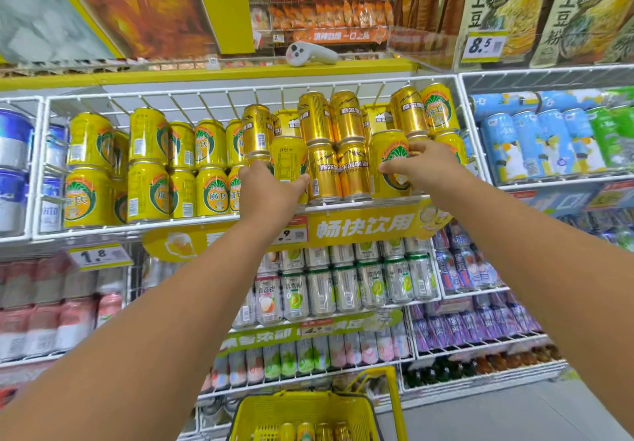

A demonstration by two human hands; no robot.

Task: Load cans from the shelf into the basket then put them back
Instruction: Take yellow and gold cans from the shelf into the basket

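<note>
Yellow and gold cans stand two high in a white wire shelf (219, 222) at chest height. My left hand (271, 188) grips a yellow can (289, 159) in the lower row, thumb on its right side. My right hand (420, 166) grips another yellow can (386, 152) with a green and orange label, fingers across its upper front. Two gold beer cans (338, 169) stand between the two held cans. A yellow plastic basket (308, 403) sits on the floor below, with several gold cans (314, 432) inside it.
Blue and white cans fill the wire bin at the left (15, 166), and blue and green cans the bin at the right (535, 142). Lower shelves hold pale, pink and purple cans. A white object (310, 53) lies on the yellow ledge above. Grey floor shows at bottom right.
</note>
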